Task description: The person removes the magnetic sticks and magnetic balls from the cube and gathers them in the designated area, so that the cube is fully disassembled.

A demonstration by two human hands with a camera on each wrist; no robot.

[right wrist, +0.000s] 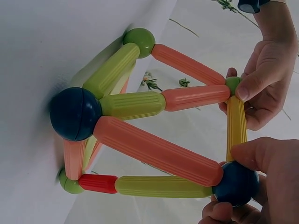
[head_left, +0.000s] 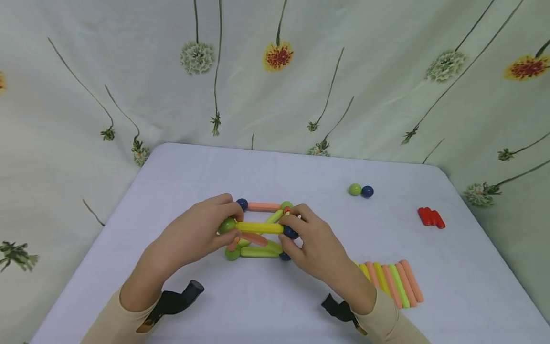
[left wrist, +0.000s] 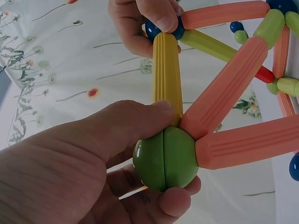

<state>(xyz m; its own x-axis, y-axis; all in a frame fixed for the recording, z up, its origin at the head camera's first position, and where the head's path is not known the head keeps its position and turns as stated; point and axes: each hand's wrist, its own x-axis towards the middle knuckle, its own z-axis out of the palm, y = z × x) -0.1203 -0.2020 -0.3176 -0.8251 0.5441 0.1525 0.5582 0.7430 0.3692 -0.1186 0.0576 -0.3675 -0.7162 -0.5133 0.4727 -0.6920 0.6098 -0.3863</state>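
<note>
A standing frame of ridged rods and balls sits mid-table. Along its raised top runs a yellow rod (head_left: 259,228), with a green ball (left wrist: 164,158) at one end and a blue ball (right wrist: 237,184) at the other. My left hand (head_left: 195,228) grips the green ball between thumb and fingers, the thumb touching the yellow rod. With thumb and fingers, my right hand (head_left: 315,242) pinches the blue ball. Two salmon rods (left wrist: 229,88) meet the green ball. Below, a larger blue ball (right wrist: 75,114) rests on the table, joined to salmon and yellow-green rods.
A row of salmon, yellow and green rods (head_left: 401,285) lies beside the right forearm. Short red pieces (head_left: 431,218) lie at the far right. A loose green ball (head_left: 354,189) and blue ball (head_left: 367,191) sit toward the back. Patterned cloth (head_left: 275,95) hangs behind the table (head_left: 275,310).
</note>
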